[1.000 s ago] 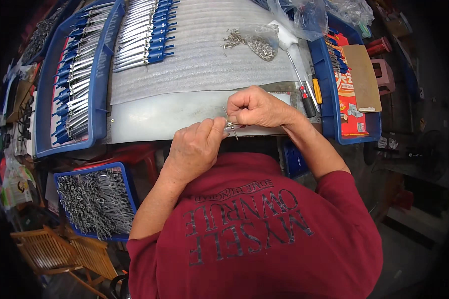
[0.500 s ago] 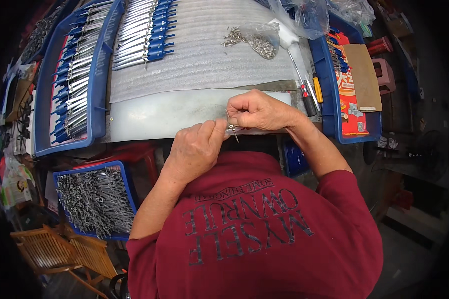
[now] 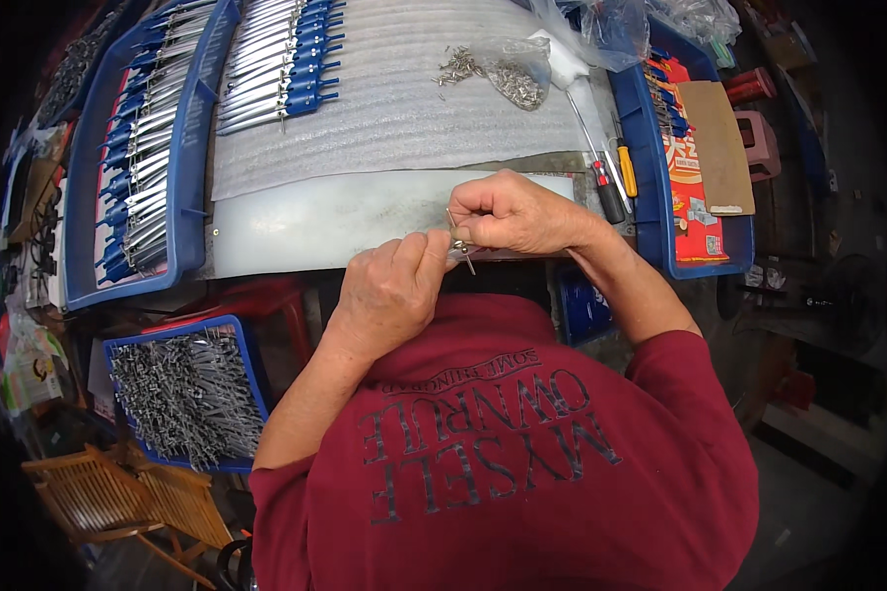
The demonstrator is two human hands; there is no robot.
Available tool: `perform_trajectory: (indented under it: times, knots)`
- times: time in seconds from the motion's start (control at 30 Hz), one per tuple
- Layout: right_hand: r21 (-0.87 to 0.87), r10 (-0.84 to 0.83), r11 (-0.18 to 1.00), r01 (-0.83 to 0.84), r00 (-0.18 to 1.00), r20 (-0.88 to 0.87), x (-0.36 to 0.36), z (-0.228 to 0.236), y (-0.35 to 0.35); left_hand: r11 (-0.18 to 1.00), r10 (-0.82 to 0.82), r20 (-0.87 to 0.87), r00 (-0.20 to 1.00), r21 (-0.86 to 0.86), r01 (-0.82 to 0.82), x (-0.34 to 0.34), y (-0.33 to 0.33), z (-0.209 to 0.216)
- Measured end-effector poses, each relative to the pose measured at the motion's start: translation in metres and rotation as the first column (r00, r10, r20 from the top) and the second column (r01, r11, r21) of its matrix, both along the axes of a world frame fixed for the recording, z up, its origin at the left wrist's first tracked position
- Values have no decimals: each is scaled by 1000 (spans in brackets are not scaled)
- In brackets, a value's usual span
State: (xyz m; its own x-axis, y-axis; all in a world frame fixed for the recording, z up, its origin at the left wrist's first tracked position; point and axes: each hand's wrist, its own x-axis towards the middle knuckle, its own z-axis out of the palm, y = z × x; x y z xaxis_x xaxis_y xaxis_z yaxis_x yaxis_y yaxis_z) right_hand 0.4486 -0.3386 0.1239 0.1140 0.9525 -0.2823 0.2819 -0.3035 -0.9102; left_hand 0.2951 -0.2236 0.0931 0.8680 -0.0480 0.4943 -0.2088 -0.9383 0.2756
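Just over the near edge of the bench, both hands meet at a small silver metal part [image 3: 460,246] with a thin rod through it. My left hand [image 3: 392,291] is closed, thumb and fingers pinching the part from the left. My right hand [image 3: 518,213] curls around from the right, its thumb and forefinger pinched at the part and the rod's upper end. The rod sticks out above and below the fingers. Most of the part is hidden by the fingers, so its kind cannot be made out. Beneath the hands lies a whitish smooth board [image 3: 306,225].
Silver pieces with blue ends [image 3: 306,94] lie in a row on grey foam sheet [image 3: 394,128]. More fill a blue tray [image 3: 189,187] at left. Small pins [image 3: 517,84] spill from a bag. Screwdrivers [image 3: 609,197] lie by the right tray [image 3: 705,266]. A lower-left crate [image 3: 256,369] holds metal parts.
Both hands stay together at the part. My right fingers have shifted slightly, and more of the rod's upper end shows. The view has moved a little.
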Motion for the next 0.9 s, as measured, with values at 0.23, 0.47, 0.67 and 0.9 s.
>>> perform_trajectory:
  times: [0.23, 0.47, 0.67, 0.9]
  knots:
    - [-21, -105, 994, 103, 987, -119, -3, 9, -2, 991, -16, -39, 999, -136, 11, 0, 2, 6]
    - [20, -140, 989, 145, 976, -168, -4, 10, -4, 999, -6, 49, 999, -44, 8, 2, 4, 6]
    - [50, -27, 999, 22, 994, 110, -1, 12, -1, 999, -24, 33, 999, -47, 25, 2, 3, 5]
    - [82, -44, 996, 34, 991, 128, -4, 4, 0, 996, -18, 9, 1000, -88, 19, 1, 3, 4]
